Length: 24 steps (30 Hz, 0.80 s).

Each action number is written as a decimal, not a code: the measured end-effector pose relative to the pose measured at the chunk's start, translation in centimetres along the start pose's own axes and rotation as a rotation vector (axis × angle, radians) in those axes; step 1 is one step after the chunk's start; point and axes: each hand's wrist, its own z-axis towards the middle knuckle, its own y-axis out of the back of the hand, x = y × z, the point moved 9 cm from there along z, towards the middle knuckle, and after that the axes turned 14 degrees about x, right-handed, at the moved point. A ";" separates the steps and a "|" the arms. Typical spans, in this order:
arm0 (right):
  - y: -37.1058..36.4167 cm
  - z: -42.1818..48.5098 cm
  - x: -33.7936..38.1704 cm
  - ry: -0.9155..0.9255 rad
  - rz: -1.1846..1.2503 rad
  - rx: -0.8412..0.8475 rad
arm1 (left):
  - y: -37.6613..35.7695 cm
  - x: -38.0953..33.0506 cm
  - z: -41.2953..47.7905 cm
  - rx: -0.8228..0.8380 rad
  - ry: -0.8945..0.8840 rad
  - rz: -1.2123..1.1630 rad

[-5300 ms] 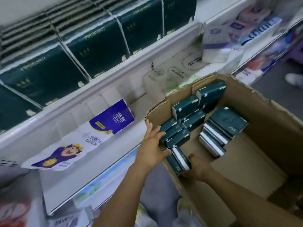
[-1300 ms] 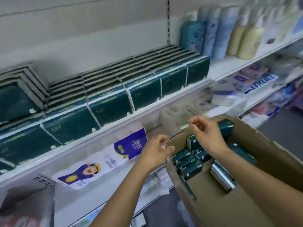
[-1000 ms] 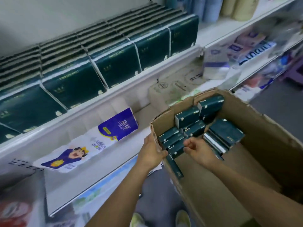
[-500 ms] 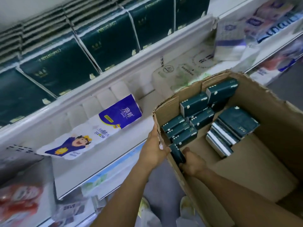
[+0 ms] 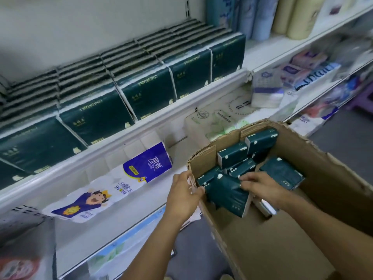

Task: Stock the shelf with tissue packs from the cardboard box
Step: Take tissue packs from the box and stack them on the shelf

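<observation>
The right grip [image 5: 260, 186] curls over the top edge of a tilted green tissue pack [image 5: 226, 194], thumb hidden. The left grip [image 5: 182, 197] clasps the left wall of the cardboard box [image 5: 333, 178], just beside that pack; whether they touch is unclear.

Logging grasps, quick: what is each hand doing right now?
Left hand: grips the box rim.
Right hand: holds a tissue pack.

A pale back wall [image 5: 80, 27] rises well above the left hand [image 5: 182, 196], behind white shelves [image 5: 141, 126]. Grey floor [image 5: 343, 126] lies beyond the right hand [image 5: 260, 186], with a blurred purple stool [image 5: 361, 97] farther off. Light is soft and even.
</observation>
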 end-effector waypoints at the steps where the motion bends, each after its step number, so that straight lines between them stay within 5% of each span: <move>1: 0.4 -0.2 1.0 0.023 0.044 -0.026 | 0.7 -0.3 -0.1 -0.018 0.001 -0.041; 6: 0.2 -0.9 6.5 0.142 0.305 -0.035 | 4.2 -2.0 -1.4 -0.064 -0.002 -0.404; 12: -4.5 -1.4 14.0 0.370 0.615 0.268 | 7.4 -3.6 -3.5 -0.053 -0.043 -0.599; 19: -9.0 -2.7 21.4 0.473 0.448 0.374 | 16.1 -3.7 -7.5 -0.214 -0.199 -0.713; 24: -11.3 -3.8 27.3 0.558 0.157 0.344 | 21.5 -4.4 -11.3 -0.205 -0.271 -0.532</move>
